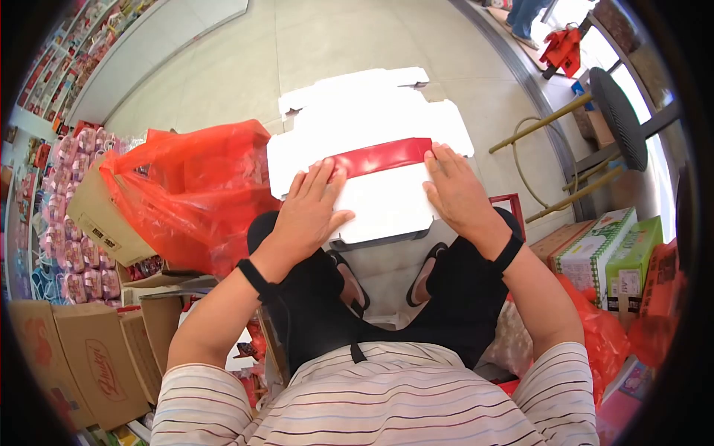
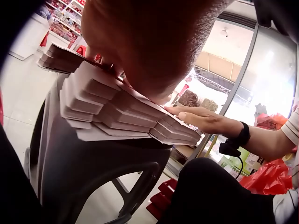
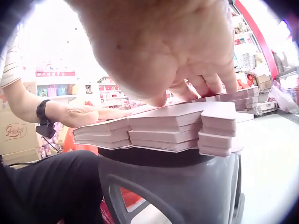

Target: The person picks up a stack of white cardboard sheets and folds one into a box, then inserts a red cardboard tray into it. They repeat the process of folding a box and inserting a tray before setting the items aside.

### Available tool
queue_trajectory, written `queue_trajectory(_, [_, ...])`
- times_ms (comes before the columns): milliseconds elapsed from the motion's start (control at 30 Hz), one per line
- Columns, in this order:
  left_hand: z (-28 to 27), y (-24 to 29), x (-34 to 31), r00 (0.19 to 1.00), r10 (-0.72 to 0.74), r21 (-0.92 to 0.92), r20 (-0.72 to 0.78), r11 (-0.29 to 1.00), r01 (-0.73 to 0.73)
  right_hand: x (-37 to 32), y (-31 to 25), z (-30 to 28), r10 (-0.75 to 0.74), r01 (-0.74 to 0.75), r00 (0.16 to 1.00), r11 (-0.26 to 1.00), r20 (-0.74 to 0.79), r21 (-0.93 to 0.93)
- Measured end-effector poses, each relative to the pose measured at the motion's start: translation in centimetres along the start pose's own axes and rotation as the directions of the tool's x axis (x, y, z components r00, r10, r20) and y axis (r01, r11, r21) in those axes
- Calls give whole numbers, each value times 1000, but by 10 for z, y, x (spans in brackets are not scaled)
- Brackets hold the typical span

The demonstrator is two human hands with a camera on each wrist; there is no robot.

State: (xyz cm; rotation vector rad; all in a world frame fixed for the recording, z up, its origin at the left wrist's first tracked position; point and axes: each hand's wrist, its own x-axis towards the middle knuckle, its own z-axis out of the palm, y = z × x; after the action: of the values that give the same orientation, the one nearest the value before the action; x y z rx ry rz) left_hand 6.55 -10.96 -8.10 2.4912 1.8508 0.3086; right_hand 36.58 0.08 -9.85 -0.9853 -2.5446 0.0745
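- Red glossy strip (image 1: 383,157), lying across the white die-cut cardboard blanks (image 1: 387,204), and those blanks are piled on top of the dark grey plastic stool (image 2: 93,158)!
- Long axis running left to right across the person's front, the right end angled slightly farther out, and a hand at either end.
- Left hand (image 1: 309,212) on the near-left side: palm down, fingers extended close together, thumb out to the side, fingertips over the strip's left end.
- Right hand (image 1: 462,195) at the other end, palm down too, fingers extended, thumb apart, index side right by the strip's tip. Neither hand pinches anything.
- Which is nearer? Nothing in it: both are right at the strip.
- And left of the stool, a big red plastic bag (image 1: 201,163).
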Motion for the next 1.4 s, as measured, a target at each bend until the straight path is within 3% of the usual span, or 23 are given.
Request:
queue_trajectory(200, [-2,3,6,999,-33,44,-33,998,35,2,-4,5,-35,32,997,998,-64,-57])
queue_trajectory(300, [0,0,44,994,-38,-31,-106,999,35,3,-6,5,-12,10,996,1000,-91,-19])
queue_trajectory(333, [0,2,58,980,-3,-54,-201,999,-8,3,-5,1,7,-5,997,1000,-71,23])
queue_trajectory(433, [-13,12,89,985,-156,-72,74,984,162,7,3,-7,35,-26,997,992,-70,122])
queue_trajectory(533, [-15,11,96,976,-146,-162,161,972,172,1,16,-16,71,-47,986,986,-149,157])
queue_trajectory(700, [-23,1,82,999,-41,-212,-9,977,38,-10,39,-50,218,-187,965,961,-144,202])
queue_trajectory(733, [-29,-1,77,998,-34,-196,-46,980,25,-9,45,-50,205,-175,961,970,-184,168])
queue_trajectory(867, [-49,-8,57,927,237,-138,-291,948,-286,0,40,-67,41,-12,955,995,-294,98])
queue_trajectory(967, [-55,-24,49,877,338,-51,-341,925,-376,-7,30,-66,-104,112,944,994,-313,9])
queue_trajectory(1000, [-50,-31,48,872,307,-47,-381,935,-350,-11,21,-68,-154,167,944,986,-292,20])
queue_trajectory(1067, [-46,-51,52,866,327,-2,-379,935,-354,-13,0,-68,-270,280,920,960,-283,-4])
queue_trajectory(1133, [-38,-67,58,864,328,112,-381,944,-309,-19,-21,-54,-279,292,942,955,-187,50])
queue_trajectory(1233, [-40,-71,68,949,113,-98,-294,984,-148,-21,-44,-32,-291,308,946,945,-144,113])
queue_trajectory(1267, [-44,-62,67,911,112,-202,-396,958,-205,-21,-46,-25,-288,306,948,943,-136,134])
queue_trajectory(1367, [-54,-4,47,935,231,-329,-268,890,-314,-20,-52,-16,-263,278,959,948,-107,156])
queue_trajectory(1400, [-51,6,39,933,320,-238,-166,905,-353,-17,-54,-15,-254,267,962,951,-100,157])
